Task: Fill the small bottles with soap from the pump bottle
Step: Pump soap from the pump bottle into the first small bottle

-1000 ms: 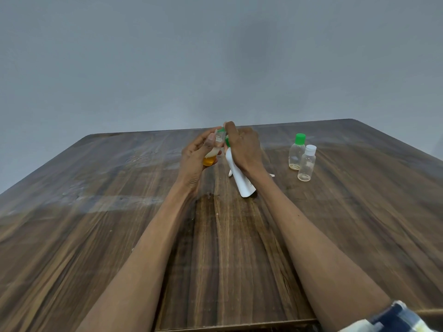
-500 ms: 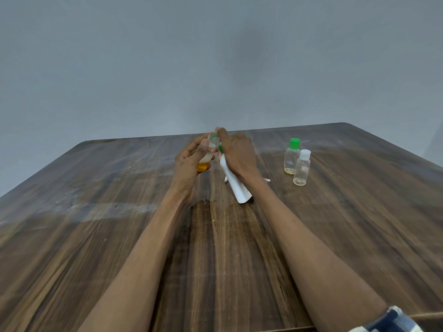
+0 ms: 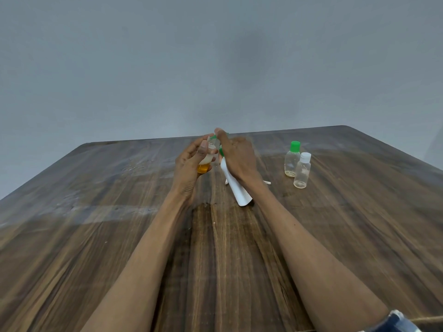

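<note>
My left hand [image 3: 189, 164] grips a small clear bottle [image 3: 206, 161] with orange soap in its bottom; its threaded neck is bare. My right hand [image 3: 236, 155] grips the white pump bottle [image 3: 236, 188], tilted with its base on the table, and its forefinger lies over the green pump head [image 3: 221, 152] next to the small bottle's mouth. Most of the pump head is hidden by my fingers. Two more small clear bottles stand to the right: one with a green cap [image 3: 293, 159], one with a white cap [image 3: 302, 170].
The wooden table [image 3: 119, 224] runs to a far edge against a plain grey wall. A thin white strip [image 3: 266, 181] lies on the wood behind my right wrist.
Both hands with the small bottle and the pump bottle keep their grip and pose; the view has shifted slightly. The two capped bottles have not moved.
</note>
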